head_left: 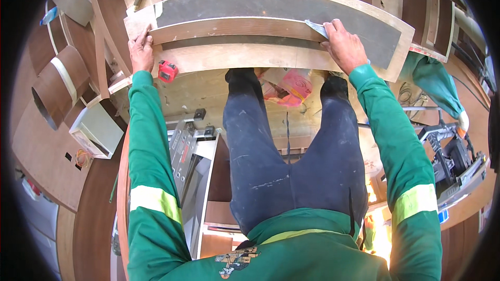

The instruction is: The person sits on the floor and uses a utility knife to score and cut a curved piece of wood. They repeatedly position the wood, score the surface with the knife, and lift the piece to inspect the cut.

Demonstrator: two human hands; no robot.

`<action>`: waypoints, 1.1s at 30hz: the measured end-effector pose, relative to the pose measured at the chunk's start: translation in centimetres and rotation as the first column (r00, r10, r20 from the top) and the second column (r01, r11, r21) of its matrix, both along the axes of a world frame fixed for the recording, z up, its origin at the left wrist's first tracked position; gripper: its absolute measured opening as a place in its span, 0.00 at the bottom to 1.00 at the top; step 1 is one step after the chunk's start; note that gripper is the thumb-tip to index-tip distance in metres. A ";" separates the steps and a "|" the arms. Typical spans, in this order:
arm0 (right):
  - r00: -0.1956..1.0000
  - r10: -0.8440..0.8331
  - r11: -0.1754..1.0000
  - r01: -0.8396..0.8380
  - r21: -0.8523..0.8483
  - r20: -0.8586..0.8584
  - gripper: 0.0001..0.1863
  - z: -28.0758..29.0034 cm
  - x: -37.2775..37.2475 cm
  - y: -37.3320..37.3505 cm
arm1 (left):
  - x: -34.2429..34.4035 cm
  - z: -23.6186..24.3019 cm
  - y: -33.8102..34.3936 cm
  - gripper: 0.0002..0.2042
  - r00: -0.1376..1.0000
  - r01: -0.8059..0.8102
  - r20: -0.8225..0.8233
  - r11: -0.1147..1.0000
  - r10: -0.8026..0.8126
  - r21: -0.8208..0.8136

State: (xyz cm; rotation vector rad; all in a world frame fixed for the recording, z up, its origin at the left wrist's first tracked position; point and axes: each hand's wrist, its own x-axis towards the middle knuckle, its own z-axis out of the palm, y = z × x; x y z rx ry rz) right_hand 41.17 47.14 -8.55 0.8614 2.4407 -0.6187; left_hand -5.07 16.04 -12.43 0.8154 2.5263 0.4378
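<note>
The biggest thing here is the curved board (219,60), lying crosswise over the sitter's knees, dark in the middle with a pale border. On it, nearer the near edge than the far one, the brown strip (234,28) runs lengthwise, stopping short of the right edge. The right hand (345,46) has its fingers and thumb closed, pinching a thin bluish sheet at the strip's right end. The left hand (140,51) bends its fingers at the strip's left end; whether it grips or merely presses, I can't tell. The red tape measure (167,71) sits by the board's near left corner. As I judge it, this looks like rubbing down the strip: keep the left end steady, hold the bluish sheet (316,29) flat, and use light, even strokes along the curve.
</note>
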 end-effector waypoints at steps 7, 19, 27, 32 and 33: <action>1.000 -0.027 0.997 0.027 0.069 -0.002 0.25 0.0 0.0 -0.8 | 0.1 0.1 0.3 0.23 0.999 0.000 -0.050 0.999 -0.002 -0.032; 0.995 -0.094 0.995 0.095 0.012 -0.034 0.27 -0.6 0.2 -0.5 | -1.8 -2.5 -2.3 0.28 0.850 -0.470 0.357 0.863 0.388 0.182; 0.988 -0.124 0.992 0.124 -0.015 -0.090 0.26 0.9 0.5 -0.3 | -0.1 -2.4 -0.9 0.25 0.767 -0.573 0.462 0.798 0.444 0.185; 0.989 -0.141 0.990 0.140 -0.012 -0.051 0.28 0.5 0.1 -0.6 | 0.4 -2.3 -0.7 0.16 0.655 -0.703 0.570 0.678 0.497 0.217; 0.989 -0.145 0.989 0.145 -0.011 -0.035 0.28 0.7 0.0 -0.6 | 0.2 -2.0 -0.8 0.15 0.651 -0.706 0.566 0.677 0.506 0.206</action>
